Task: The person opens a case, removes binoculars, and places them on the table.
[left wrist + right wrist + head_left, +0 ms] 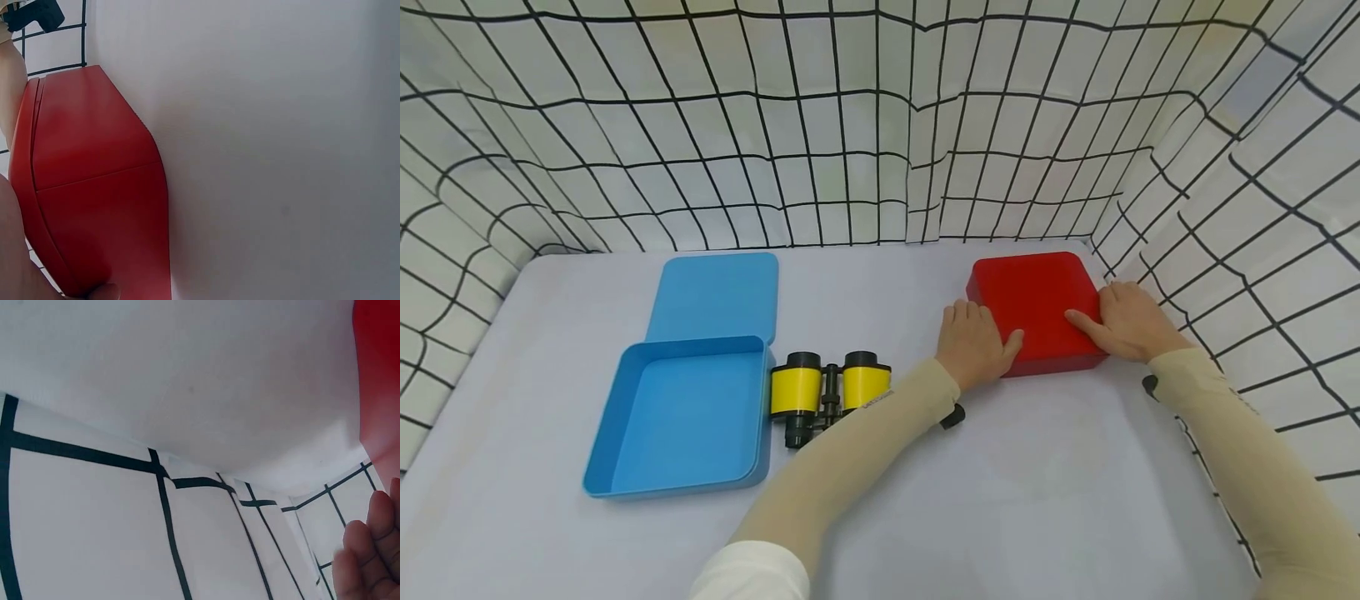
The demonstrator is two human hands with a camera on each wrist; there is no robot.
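Observation:
A red lidded box (1037, 304) lies on the white tabletop at the right. My left hand (976, 346) grips its left side, thumb at the near left corner. In the left wrist view, a seam runs below the lid of the red box (100, 144), and a fingertip (105, 292) touches the side. My right hand (1131, 321) holds the right side, thumb over the top. In the right wrist view, several right fingers (365, 556) show beside the red box (381, 381); their contact there is unclear.
Yellow-and-black binoculars (827, 390) stand left of my left forearm, partly covered by it. Beside them sits an open blue box (696, 417), its lid (715, 296) folded back. White walls with a black grid (820, 125) enclose the back and sides.

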